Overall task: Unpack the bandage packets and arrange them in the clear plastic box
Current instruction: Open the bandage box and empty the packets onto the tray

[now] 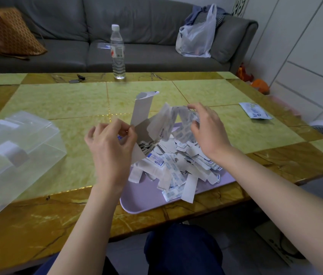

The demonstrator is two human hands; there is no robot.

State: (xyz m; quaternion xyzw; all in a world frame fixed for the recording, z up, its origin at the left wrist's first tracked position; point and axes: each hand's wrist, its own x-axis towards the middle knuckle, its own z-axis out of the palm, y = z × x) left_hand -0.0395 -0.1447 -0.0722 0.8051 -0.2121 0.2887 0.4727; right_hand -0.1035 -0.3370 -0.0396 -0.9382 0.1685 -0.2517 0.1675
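Mid-unpack: the carton's being emptied and nothing looks boxed yet.

The frosted clear plastic box with a white handle (17, 155) sits well out past the person's left hand (111, 147), lid apparently down, so it'll probably need opening next. Under both hands is a pale lilac plastic tray (142, 203). The left hand pinches the edge of a tilted grey cardboard carton (141, 112). Below the right hand (206, 132) lies a messy heap of white-and-blue bandage packets (176, 167), thin and papery. The right hand's fingers curl round a lifted clump of strips (176, 118).
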